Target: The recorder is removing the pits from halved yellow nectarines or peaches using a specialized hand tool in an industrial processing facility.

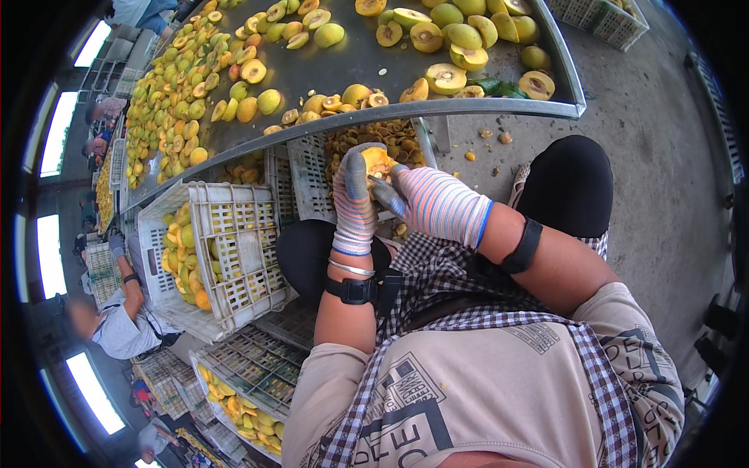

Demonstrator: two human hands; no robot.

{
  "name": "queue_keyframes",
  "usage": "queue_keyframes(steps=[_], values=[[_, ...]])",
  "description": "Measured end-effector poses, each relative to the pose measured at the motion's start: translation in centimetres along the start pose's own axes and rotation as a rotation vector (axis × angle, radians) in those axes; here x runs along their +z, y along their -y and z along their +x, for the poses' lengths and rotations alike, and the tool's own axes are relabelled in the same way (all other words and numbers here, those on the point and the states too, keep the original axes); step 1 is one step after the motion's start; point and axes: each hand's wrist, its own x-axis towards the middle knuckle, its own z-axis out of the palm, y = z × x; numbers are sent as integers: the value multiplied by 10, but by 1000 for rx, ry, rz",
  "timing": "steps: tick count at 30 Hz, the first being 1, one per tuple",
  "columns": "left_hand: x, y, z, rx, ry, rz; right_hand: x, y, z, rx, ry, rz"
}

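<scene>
Both my hands wear striped knit gloves with grey coated fingers. My left hand [356, 199] is closed round a yellow fruit half [378, 160], holding it up with its orange cut flesh showing. Against the lower right of this half, the bent fingers of my right hand [441, 200] press in; whether they also pinch something small is hidden. Both hands are in front of the metal table's near edge. Just beyond and below them, a crate [425, 144] holds many brownish-orange fruit pieces [374, 134].
Whole and halved yellow-green fruits [464, 35] lie over the metal table [351, 66]. A tilted white crate [242, 257] of fruit stands at my left, with another crate [257, 374] nearer. Fruit scraps [470, 156] dot the floor. Another person [129, 324] is at far left.
</scene>
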Motion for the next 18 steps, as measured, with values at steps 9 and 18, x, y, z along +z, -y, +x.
queue_keyframes(steps=[9, 18], values=[[4, 12, 0, 167, -22, -154, -4, 5, -8, 268, 357, 1253], [8, 18, 1, 141, -89, -271, 4, -10, 4, 152, 366, 1068]])
